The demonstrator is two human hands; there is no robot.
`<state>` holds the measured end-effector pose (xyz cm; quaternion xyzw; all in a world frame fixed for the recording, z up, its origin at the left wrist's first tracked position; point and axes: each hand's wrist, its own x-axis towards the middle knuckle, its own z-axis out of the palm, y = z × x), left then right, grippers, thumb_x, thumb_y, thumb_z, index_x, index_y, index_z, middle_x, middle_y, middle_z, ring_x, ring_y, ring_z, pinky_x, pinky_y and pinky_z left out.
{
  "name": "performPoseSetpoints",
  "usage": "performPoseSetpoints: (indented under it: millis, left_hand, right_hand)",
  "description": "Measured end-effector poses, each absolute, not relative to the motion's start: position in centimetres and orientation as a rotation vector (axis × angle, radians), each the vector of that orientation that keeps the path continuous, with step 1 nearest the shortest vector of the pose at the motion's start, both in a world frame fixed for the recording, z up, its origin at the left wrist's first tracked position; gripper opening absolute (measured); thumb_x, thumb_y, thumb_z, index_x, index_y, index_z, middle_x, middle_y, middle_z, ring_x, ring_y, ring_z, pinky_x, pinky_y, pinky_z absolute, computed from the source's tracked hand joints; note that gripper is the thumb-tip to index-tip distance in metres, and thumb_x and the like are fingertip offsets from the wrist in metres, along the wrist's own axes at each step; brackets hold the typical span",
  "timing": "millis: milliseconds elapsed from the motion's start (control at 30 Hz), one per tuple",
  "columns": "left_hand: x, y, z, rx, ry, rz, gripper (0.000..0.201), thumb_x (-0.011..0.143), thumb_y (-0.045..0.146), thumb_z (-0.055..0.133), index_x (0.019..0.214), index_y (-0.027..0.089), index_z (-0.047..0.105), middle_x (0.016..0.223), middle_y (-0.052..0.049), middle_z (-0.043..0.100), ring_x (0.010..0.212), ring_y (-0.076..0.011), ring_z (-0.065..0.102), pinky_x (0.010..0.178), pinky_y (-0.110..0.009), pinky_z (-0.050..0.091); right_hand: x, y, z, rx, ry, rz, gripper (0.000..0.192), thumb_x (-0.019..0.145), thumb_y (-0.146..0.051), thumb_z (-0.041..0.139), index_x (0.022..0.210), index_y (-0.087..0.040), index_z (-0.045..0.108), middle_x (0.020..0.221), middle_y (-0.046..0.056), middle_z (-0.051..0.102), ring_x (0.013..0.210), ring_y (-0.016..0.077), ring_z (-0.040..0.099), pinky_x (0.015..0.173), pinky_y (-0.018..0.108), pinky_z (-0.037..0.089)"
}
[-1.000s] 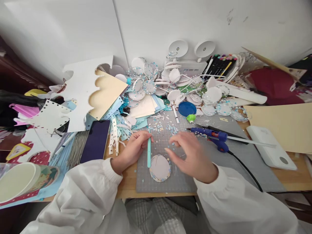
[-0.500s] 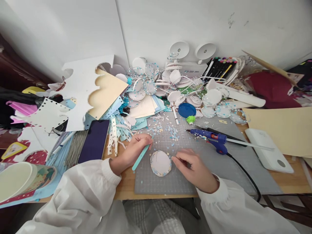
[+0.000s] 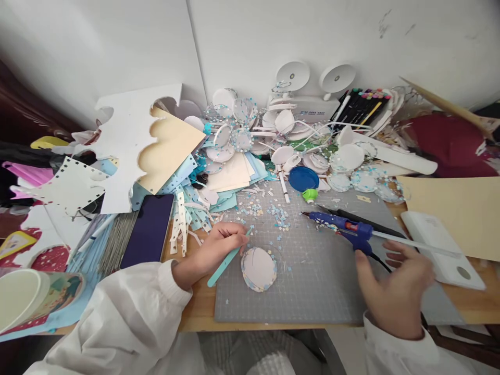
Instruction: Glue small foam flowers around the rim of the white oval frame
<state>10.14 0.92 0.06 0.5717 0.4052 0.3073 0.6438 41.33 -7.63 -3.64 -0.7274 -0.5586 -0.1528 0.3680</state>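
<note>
My left hand [image 3: 224, 245] is closed around a flat teal stick [image 3: 224, 268] with a rounded lower end; its upper tip points up and right. Just right of that hand, a white disc [image 3: 259, 266] edged with tiny pale blue and yellow stars lies on the grey cutting mat [image 3: 312, 291]. A thin clear loop shows at the disc's upper right. My right hand [image 3: 396, 286] is open and somewhat blurred, thumb and fingers apart beside the handle of a blue hot glue gun [image 3: 347, 226]. The gun lies on the mat with a white glue stick out of its back.
Loose paper stars [image 3: 277, 213] are scattered behind the disc. Beyond them stand a blue lid [image 3: 303, 178], a green cap [image 3: 310, 196] and heaped decorated white discs [image 3: 242, 138]. A phone [image 3: 148, 229] and paper cup [image 3: 23, 297] are left; a white power bank [image 3: 445, 255] is right.
My right hand has moved from beside the disc rightward to the glue gun, and its fingers have spread. The left hand still holds the teal stick near the disc. The view has shifted slightly.
</note>
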Motion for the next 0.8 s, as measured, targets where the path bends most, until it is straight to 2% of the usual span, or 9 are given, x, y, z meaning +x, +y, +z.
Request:
performPoseSetpoints:
  millis: [67, 200, 300, 367, 500, 600, 700, 800]
  left_hand:
    - [10.2, 0.9, 0.0, 1.3, 0.907, 0.708, 0.033, 0.074, 0.029, 0.053, 0.047, 0.016, 0.039, 0.049, 0.004, 0.035, 0.051, -0.0091, 0.031, 0.052, -0.023, 0.025]
    - [10.3, 0.9, 0.0, 1.303, 0.906, 0.711, 0.033, 0.073, 0.028, 0.054, 0.046, 0.016, 0.039, 0.049, 0.004, 0.035, 0.052, -0.009, 0.031, 0.052, -0.023, 0.025]
    - [10.4, 0.9, 0.0, 1.319, 0.899, 0.707, 0.032, 0.073, 0.028, 0.054, 0.047, 0.016, 0.04, 0.049, 0.004, 0.036, 0.051, -0.0087, 0.032, 0.051, -0.023, 0.025]
    - [10.4, 0.9, 0.0, 1.34, 0.895, 0.702, 0.032, 0.073, 0.029, 0.054, 0.047, 0.016, 0.04, 0.049, 0.005, 0.036, 0.05, -0.0084, 0.031, 0.05, -0.022, 0.024]
    - [10.5, 0.8, -0.2, 1.384, 0.904, 0.684, 0.032, 0.073, 0.03, 0.053, 0.047, 0.016, 0.039, 0.049, 0.005, 0.035, 0.049, -0.0078, 0.03, 0.049, -0.023, 0.021]
    - [10.5, 0.7, -0.5, 1.4, 0.882, 0.673, 0.032, 0.072, 0.027, 0.053, 0.046, 0.017, 0.036, 0.049, 0.005, 0.032, 0.049, -0.0078, 0.03, 0.049, -0.023, 0.021]
    - [10.6, 0.7, -0.7, 1.405, 0.864, 0.676, 0.034, 0.072, 0.024, 0.053, 0.047, 0.017, 0.032, 0.049, 0.005, 0.028, 0.05, -0.0079, 0.028, 0.049, -0.024, 0.02]
    - [10.6, 0.7, -0.7, 1.408, 0.839, 0.682, 0.036, 0.074, 0.022, 0.053, 0.048, 0.018, 0.029, 0.05, 0.005, 0.026, 0.051, -0.0078, 0.026, 0.049, -0.024, 0.019]
  right_hand:
    - [41.7, -6.6, -4.2, -1.928, -1.592, -0.401, 0.043, 0.079, -0.044, 0.054, 0.107, -0.012, 0.052, 0.092, 0.013, 0.054, 0.084, 0.0299, 0.051, 0.082, 0.053, 0.039]
    - [41.3, -5.3, -4.7, -2.015, -1.798, -0.422, 0.035, 0.086, -0.039, 0.044, 0.101, -0.009, 0.053, 0.088, 0.017, 0.054, 0.092, 0.0354, 0.052, 0.081, 0.053, 0.041]
    - [40.8, -4.7, -4.6, -2.016, -1.828, -0.405, 0.033, 0.086, -0.038, 0.044, 0.099, -0.009, 0.054, 0.087, 0.018, 0.056, 0.093, 0.0354, 0.053, 0.08, 0.051, 0.042]
    - [40.4, -4.4, -4.2, -2.027, -1.753, -0.351, 0.034, 0.083, -0.041, 0.05, 0.097, -0.011, 0.055, 0.087, 0.017, 0.057, 0.09, 0.035, 0.055, 0.076, 0.048, 0.044]
    - [39.6, -3.7, -2.6, -2.065, -1.457, -0.218, 0.041, 0.069, -0.05, 0.063, 0.09, -0.018, 0.054, 0.075, 0.01, 0.06, 0.072, 0.0299, 0.059, 0.062, 0.04, 0.045]
    - [38.7, -3.0, -1.3, -2.021, -1.34, -0.122, 0.037, 0.061, -0.049, 0.068, 0.079, -0.021, 0.051, 0.058, 0.001, 0.055, 0.052, 0.0214, 0.054, 0.052, 0.033, 0.042]
    - [37.4, -2.1, -0.8, -1.871, -1.394, -0.051, 0.028, 0.06, -0.041, 0.067, 0.068, -0.023, 0.047, 0.05, -0.004, 0.051, 0.043, 0.0159, 0.049, 0.046, 0.029, 0.04]
    - [36.0, -1.4, -1.0, -1.73, -1.482, 0.03, 0.023, 0.062, -0.035, 0.064, 0.064, -0.024, 0.045, 0.047, -0.005, 0.051, 0.041, 0.0141, 0.047, 0.044, 0.027, 0.039]
